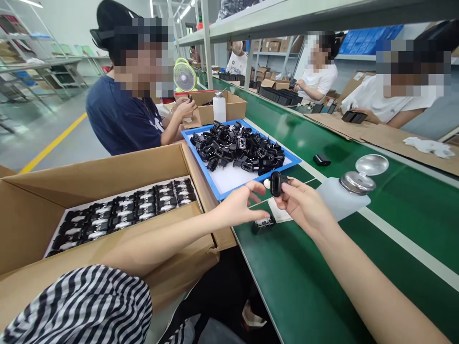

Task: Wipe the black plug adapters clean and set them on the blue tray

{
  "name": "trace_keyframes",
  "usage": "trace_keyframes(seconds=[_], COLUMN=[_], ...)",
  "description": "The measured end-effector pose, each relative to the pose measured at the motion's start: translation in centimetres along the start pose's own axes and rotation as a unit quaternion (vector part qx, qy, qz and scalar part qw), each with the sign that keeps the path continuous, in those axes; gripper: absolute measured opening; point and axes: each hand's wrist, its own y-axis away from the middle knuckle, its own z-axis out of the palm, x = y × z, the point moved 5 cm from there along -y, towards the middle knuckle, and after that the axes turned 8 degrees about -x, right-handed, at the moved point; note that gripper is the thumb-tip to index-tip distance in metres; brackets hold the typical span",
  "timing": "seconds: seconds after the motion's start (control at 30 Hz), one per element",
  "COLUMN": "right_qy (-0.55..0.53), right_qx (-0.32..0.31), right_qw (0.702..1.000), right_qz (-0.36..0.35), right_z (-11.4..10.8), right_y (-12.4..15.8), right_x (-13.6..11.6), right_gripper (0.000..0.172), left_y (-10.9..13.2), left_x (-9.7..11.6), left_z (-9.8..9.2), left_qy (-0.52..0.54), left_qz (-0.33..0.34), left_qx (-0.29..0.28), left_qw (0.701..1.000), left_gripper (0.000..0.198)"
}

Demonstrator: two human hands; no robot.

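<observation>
My right hand [304,205] pinches a small black plastic plug adapter [275,184] between thumb and fingers, holding it up over the green conveyor belt [297,286]. My left hand [236,208] reaches in from the left with its fingers apart, close to the adapter but holding nothing. Just under the left fingertips, a black part with a pale top [263,224] lies on the belt. A blue-rimmed tray [236,184] holds a heap of black plug adapters [238,148], beyond my hands.
An open cardboard box [107,177] of packed black adapters sits at my left. A plastic dispenser bottle with a metal lid [353,184] stands at right. A loose black adapter [322,160] lies on the belt. Co-workers sit along the bench, with cartons and shelving behind them.
</observation>
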Motion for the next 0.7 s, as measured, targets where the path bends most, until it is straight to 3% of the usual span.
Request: trace_keyframes(seconds=[0.13, 0.27, 0.4, 0.57, 0.7], right_qy=[-0.088, -0.071, 0.13, 0.437, 0.517], right_qx=[-0.012, -0.016, 0.014, 0.018, -0.006], right_qw=[0.996, 0.997, 0.991, 0.898, 0.854], right_qz=[0.03, 0.028, -0.008, -0.045, -0.062], right_z=[-0.5, -0.4, -1.1, -1.3, -0.9], right_y=[-0.4, -0.4, -0.4, 0.7, 1.7], right_x=[0.4, 0.6, 0.6, 2.0, 3.0], right_gripper=[0.016, 0.016, 0.016, 0.02, 0.021], left_y=[0.4, 0.1, -0.7, -1.0, -0.7], left_x=[-1.7, -2.7, -3.8, -5.1, -4.6], left_z=[2.3, 2.9, 2.2, 1.8, 1.7], left_qy=[-0.136, -0.197, -0.135, -0.037, -0.057], left_qz=[-0.059, -0.059, -0.04, -0.045, -0.051], left_qx=[-0.115, -0.08, -0.03, -0.021, -0.004], left_qw=[0.982, 0.975, 0.99, 0.998, 0.997], left_gripper=[0.061, 0.038, 0.031, 0.042, 0.043])
